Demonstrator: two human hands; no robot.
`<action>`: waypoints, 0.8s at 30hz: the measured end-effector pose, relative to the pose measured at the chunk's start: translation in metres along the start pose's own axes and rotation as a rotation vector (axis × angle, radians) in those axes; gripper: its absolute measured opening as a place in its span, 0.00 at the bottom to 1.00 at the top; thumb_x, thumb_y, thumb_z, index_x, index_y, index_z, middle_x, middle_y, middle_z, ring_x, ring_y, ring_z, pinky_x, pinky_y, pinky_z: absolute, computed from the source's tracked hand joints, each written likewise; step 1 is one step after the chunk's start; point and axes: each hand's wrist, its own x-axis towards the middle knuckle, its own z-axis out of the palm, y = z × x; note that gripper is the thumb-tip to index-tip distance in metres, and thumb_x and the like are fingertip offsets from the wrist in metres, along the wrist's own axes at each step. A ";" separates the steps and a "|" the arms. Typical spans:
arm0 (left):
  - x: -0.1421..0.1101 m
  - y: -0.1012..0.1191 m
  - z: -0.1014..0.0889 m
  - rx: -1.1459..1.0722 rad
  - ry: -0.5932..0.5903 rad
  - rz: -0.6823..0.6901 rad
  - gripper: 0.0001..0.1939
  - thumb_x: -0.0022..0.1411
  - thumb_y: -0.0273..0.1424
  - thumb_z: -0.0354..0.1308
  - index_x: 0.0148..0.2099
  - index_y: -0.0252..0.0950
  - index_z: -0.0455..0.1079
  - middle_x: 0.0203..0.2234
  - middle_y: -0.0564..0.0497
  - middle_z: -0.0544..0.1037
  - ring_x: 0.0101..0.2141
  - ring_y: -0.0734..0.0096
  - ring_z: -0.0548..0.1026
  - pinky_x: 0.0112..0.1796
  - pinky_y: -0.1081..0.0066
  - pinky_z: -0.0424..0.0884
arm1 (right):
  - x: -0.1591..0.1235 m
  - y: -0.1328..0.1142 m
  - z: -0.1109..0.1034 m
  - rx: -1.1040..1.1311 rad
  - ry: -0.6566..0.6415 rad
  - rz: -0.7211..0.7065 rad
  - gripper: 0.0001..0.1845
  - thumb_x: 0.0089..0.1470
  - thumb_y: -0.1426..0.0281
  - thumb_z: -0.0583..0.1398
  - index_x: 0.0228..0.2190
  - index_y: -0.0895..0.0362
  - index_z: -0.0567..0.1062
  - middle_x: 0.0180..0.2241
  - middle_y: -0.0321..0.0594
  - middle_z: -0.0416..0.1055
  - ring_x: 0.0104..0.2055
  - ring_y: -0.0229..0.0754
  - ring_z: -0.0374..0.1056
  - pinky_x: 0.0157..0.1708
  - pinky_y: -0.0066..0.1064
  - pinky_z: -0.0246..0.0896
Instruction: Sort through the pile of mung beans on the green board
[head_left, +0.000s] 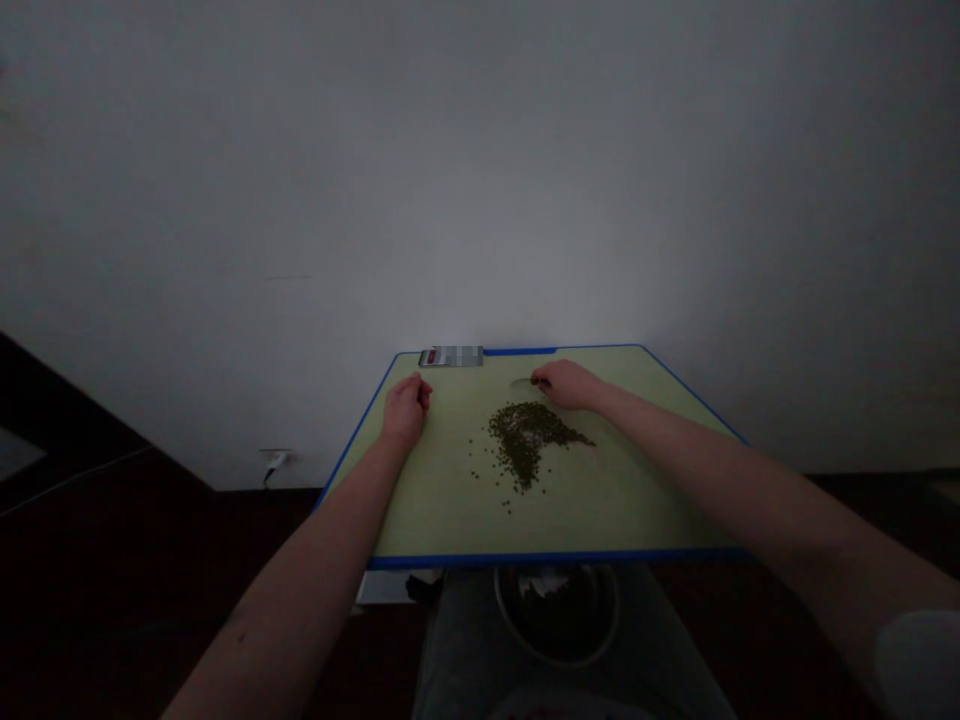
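A loose heap of small dark green beans is spread over the pale yellow-green tabletop, with single beans scattered to its left and front. Just behind the heap, my right hand is closed on the handle of what looks like a spoon, whose thin pale end points left, low over the table. My left hand rests near the table's left edge, fingers curled in, apart from the beans. Nothing shows in its fingers.
The small table has a blue rim and stands against a grey wall. At its back left edge lies a phone. Below the front edge, a round metal bowl sits on my lap. A plug is in the wall at left.
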 end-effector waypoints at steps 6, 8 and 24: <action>-0.001 0.002 0.000 0.006 -0.002 -0.008 0.18 0.54 0.44 0.48 0.23 0.35 0.62 0.10 0.57 0.60 0.12 0.80 0.56 0.14 0.76 0.50 | -0.006 -0.018 -0.004 0.025 -0.004 -0.099 0.15 0.52 0.71 0.51 0.40 0.55 0.73 0.39 0.43 0.73 0.41 0.42 0.66 0.39 0.29 0.55; -0.001 0.002 0.000 0.004 -0.006 -0.007 0.18 0.54 0.43 0.48 0.23 0.35 0.62 0.10 0.57 0.60 0.12 0.80 0.56 0.14 0.77 0.50 | -0.008 -0.022 -0.005 0.036 -0.005 -0.135 0.15 0.52 0.71 0.51 0.40 0.55 0.73 0.40 0.42 0.72 0.42 0.42 0.66 0.39 0.29 0.55; 0.001 0.000 0.000 0.027 0.020 -0.014 0.18 0.54 0.44 0.48 0.23 0.35 0.63 0.10 0.57 0.59 0.12 0.80 0.56 0.14 0.76 0.50 | 0.023 -0.077 -0.023 0.085 0.107 -0.521 0.13 0.53 0.72 0.52 0.37 0.54 0.75 0.35 0.41 0.74 0.38 0.39 0.65 0.39 0.29 0.54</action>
